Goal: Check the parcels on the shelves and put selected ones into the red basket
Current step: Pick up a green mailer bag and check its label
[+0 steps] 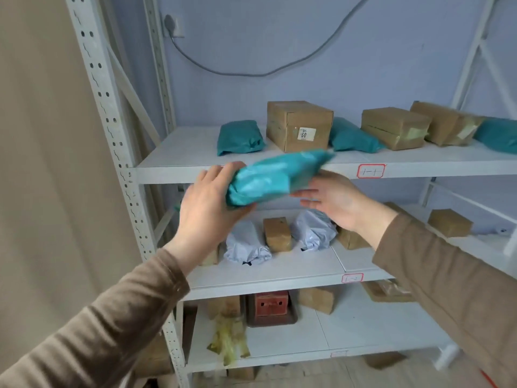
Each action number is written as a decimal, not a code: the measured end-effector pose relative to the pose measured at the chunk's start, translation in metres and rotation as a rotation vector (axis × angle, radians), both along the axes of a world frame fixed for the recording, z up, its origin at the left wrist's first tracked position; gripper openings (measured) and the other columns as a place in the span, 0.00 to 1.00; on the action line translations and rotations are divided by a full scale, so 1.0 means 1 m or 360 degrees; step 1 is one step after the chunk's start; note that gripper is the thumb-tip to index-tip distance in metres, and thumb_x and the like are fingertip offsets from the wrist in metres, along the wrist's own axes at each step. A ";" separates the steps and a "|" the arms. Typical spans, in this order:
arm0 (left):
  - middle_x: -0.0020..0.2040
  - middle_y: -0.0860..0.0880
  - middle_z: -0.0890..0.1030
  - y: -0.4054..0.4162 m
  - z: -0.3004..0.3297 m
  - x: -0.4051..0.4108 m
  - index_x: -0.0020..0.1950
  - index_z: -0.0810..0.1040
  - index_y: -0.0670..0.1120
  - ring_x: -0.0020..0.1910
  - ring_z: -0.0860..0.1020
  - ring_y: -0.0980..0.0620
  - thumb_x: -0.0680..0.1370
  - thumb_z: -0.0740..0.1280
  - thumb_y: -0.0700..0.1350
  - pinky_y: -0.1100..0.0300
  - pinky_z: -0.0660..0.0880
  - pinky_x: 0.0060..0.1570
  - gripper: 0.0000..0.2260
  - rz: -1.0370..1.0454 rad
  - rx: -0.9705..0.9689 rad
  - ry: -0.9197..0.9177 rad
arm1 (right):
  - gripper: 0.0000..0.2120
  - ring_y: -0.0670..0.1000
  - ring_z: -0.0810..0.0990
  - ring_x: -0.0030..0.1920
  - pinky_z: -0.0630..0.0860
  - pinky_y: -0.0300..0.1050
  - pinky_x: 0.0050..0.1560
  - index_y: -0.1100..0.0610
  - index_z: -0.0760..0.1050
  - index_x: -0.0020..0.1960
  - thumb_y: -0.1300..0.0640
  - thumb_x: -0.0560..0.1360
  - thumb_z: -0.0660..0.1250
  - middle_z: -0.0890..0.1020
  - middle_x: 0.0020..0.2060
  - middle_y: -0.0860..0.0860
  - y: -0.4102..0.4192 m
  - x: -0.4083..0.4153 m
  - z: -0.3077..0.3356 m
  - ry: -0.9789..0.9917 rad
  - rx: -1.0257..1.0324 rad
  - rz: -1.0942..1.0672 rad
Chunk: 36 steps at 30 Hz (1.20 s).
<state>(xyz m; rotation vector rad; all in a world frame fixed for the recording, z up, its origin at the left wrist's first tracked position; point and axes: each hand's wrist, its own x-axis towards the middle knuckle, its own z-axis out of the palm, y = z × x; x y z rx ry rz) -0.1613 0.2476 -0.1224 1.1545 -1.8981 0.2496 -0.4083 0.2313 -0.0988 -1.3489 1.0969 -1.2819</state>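
Observation:
A teal plastic parcel (pixel 275 176) is held in the air in front of the top shelf's front edge (pixel 279 173). My left hand (pixel 208 204) grips its left end. My right hand (pixel 334 201) is open, palm up, under its right end and touching or nearly touching it. More teal parcels (pixel 240 137) and brown boxes (pixel 299 124) lie on the top shelf. White bags (pixel 246 243) and small brown boxes (pixel 277 233) lie on the middle shelf. No red basket is in view.
A white metal upright (pixel 112 113) stands at the left, next to a beige curtain. The bottom shelf holds a red perforated box (pixel 271 303), brown boxes and a yellow bag (pixel 228 341). A grey cable (pixel 251 71) hangs on the back wall.

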 end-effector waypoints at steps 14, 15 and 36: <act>0.74 0.39 0.70 -0.028 -0.027 0.004 0.76 0.66 0.44 0.74 0.70 0.37 0.78 0.75 0.41 0.41 0.69 0.73 0.29 -0.0268 -0.0718 -0.0568 | 0.15 0.55 0.88 0.50 0.85 0.52 0.54 0.56 0.86 0.56 0.51 0.73 0.71 0.88 0.54 0.57 0.040 -0.009 -0.012 -0.0263 0.0423 0.0713; 0.76 0.38 0.68 -0.034 -0.035 0.007 0.77 0.65 0.43 0.77 0.68 0.37 0.77 0.75 0.40 0.40 0.67 0.75 0.32 -0.0274 -0.0641 -0.0551 | 0.12 0.54 0.88 0.49 0.86 0.50 0.51 0.55 0.84 0.58 0.57 0.74 0.72 0.88 0.52 0.56 0.041 -0.002 -0.012 -0.0197 0.0353 0.0635; 0.66 0.50 0.82 -0.070 0.010 0.026 0.77 0.66 0.53 0.59 0.85 0.48 0.76 0.77 0.40 0.50 0.82 0.60 0.34 -0.0629 0.1121 0.1823 | 0.21 0.57 0.88 0.53 0.85 0.54 0.50 0.55 0.77 0.68 0.57 0.76 0.75 0.87 0.56 0.55 -0.078 0.093 0.008 -0.0355 0.0106 0.0185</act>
